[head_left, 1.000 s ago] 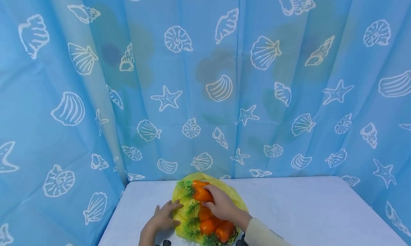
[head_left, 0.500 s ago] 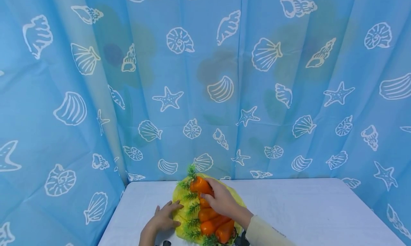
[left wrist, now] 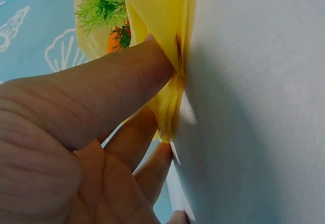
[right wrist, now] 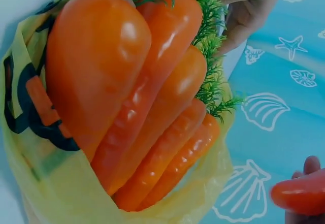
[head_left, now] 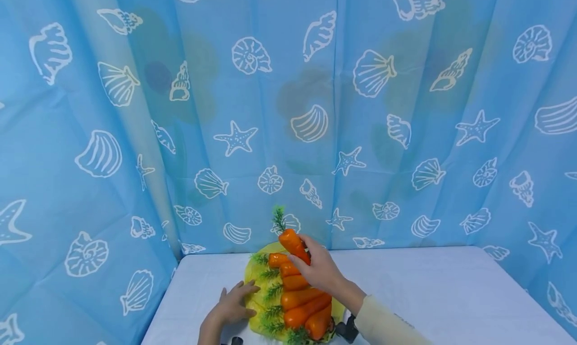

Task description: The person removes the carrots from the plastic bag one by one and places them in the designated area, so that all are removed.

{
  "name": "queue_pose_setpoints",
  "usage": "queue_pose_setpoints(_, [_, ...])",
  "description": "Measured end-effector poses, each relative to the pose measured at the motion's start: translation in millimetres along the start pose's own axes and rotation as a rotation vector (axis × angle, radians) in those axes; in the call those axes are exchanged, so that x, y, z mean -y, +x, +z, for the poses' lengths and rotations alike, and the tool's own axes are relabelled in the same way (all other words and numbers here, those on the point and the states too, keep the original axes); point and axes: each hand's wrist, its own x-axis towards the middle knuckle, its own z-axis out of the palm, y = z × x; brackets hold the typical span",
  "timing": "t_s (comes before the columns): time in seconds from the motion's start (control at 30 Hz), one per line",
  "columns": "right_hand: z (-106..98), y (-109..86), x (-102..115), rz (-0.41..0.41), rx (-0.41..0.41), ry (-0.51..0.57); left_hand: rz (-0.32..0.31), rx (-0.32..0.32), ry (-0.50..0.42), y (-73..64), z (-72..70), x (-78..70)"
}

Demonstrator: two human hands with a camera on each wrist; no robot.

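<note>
My right hand (head_left: 322, 269) grips a plastic toy carrot (head_left: 294, 244) with a green leafy top, held up over the yellow plastic bag (head_left: 259, 297). In the right wrist view, only the tip of the held carrot (right wrist: 299, 193) shows at the right edge. Several more orange carrots (right wrist: 94, 69) lie side by side in the bag's mouth, their green tops (right wrist: 210, 36) toward my left hand. My left hand (head_left: 232, 303) rests on the bag's left edge with spread, fairly straight fingers. In the left wrist view, its thumb (left wrist: 122, 76) presses against the bag's folded plastic (left wrist: 175, 87).
A white cloth covers the table (head_left: 428, 295). Behind and beside it hangs a blue curtain (head_left: 270, 134) with white shell and starfish prints. A small black object (head_left: 347, 330) sits near the bag's right side, and another small black piece (head_left: 236, 340) lies at the front.
My right hand has gripped the farthest carrot and lifted it from the bag, tilting its leafy top up against the curtain. My left hand has stayed on the bag's edge.
</note>
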Motion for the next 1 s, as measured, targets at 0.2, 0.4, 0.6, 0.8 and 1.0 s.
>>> queue_pose_setpoints(0.2, [-5,-2.3,-1,0.030,-0.031,0.051,0.009,0.008,-0.007,0.4,0.1,0.1])
queue_pose_setpoints(0.4, [-9,-2.8,-8,0.058,-0.056,0.044,0.006,0.007,0.014,0.9,1.8,1.4])
queue_pose_setpoints(0.6, [-11,-1.9,-16,0.054,-0.070,0.009,0.007,-0.004,0.014,0.0,1.7,1.5])
queue_pose_setpoints(0.8, [-16,-2.1,-19,0.067,-0.093,0.011,0.009,-0.005,0.006,0.3,-0.6,1.8])
queue_pose_setpoints(1.0, [-21,-4.0,-26,0.085,-0.118,-0.005,0.018,-0.001,-0.009,0.8,0.2,3.8])
